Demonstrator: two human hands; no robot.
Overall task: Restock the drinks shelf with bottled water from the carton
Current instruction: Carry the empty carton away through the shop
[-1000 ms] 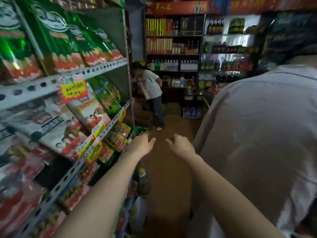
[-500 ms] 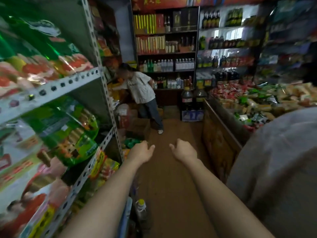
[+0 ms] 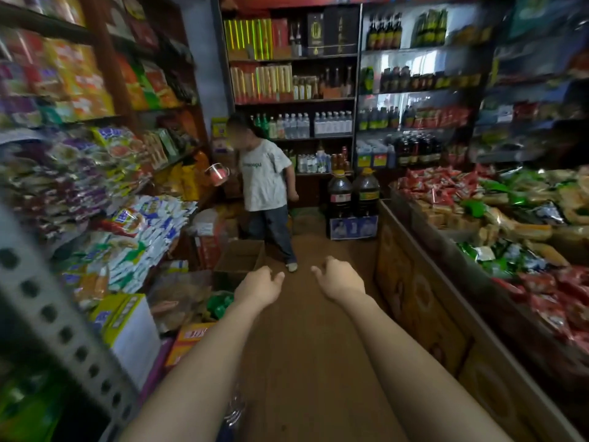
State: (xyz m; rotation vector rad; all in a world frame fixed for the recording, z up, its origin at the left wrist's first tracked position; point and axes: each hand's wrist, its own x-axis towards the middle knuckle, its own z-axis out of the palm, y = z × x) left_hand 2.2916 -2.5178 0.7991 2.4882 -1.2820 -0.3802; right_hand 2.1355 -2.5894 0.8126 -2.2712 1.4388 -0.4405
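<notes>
Landmark: open cardboard carton [image 3: 239,257] on the aisle floor [image 3: 306,346].
Left of carton: snack packets [image 3: 140,237] heaped on shelving.
Left hand [image 3: 258,287]: stretched out just near side of carton, fingers loosely curled, holding nothing.
Right hand [image 3: 339,280]: right of carton, over the floor, fingers loosely curled, holding nothing.
Beyond carton: person in a white T-shirt [image 3: 266,183]; behind, bottled water [image 3: 314,124] lined on the drinks shelf [image 3: 314,137].

Perforated grey metal shelf upright [image 3: 60,317], matt brown floor [image 3: 306,330], glossy plastic snack packets [image 3: 446,186], plain brown cardboard carton [image 3: 239,260], clear plastic water bottles [image 3: 296,126], wood-look counter front [image 3: 424,314], pale cloth T-shirt [image 3: 264,177]
</notes>
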